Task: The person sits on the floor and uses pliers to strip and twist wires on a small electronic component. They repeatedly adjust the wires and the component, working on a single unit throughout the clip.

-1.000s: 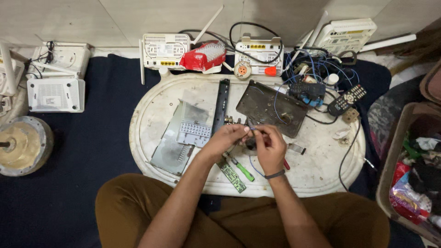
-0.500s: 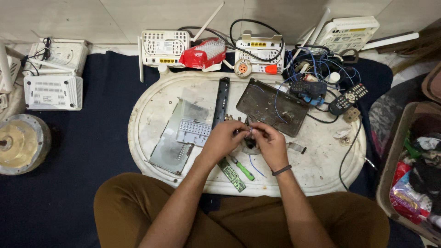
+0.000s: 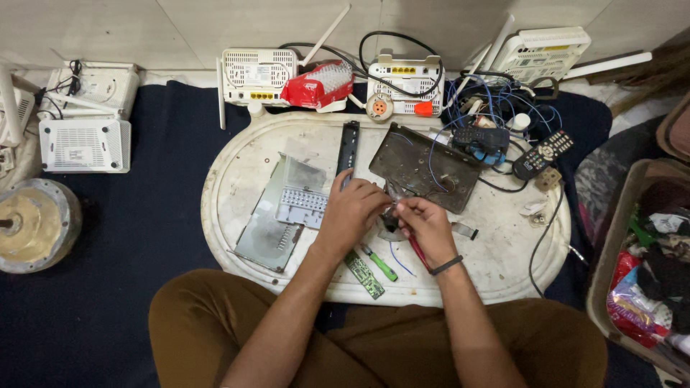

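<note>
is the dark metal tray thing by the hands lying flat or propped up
Propped up: the dark metal tray tilts, its far edge raised off the white oval table.

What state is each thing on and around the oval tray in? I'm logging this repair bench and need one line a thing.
Left hand: closed around a small dark part, over the tray.
Right hand: fingers pinching at that same part.
Small dark part: held between both hands, mostly hidden.
Dark metal plate: lying flat, blue wires across it.
Green screwdriver: lying loose on the tray.
Green circuit strip: lying flat by the tray's near rim.
Remote control: lying face up.
</note>
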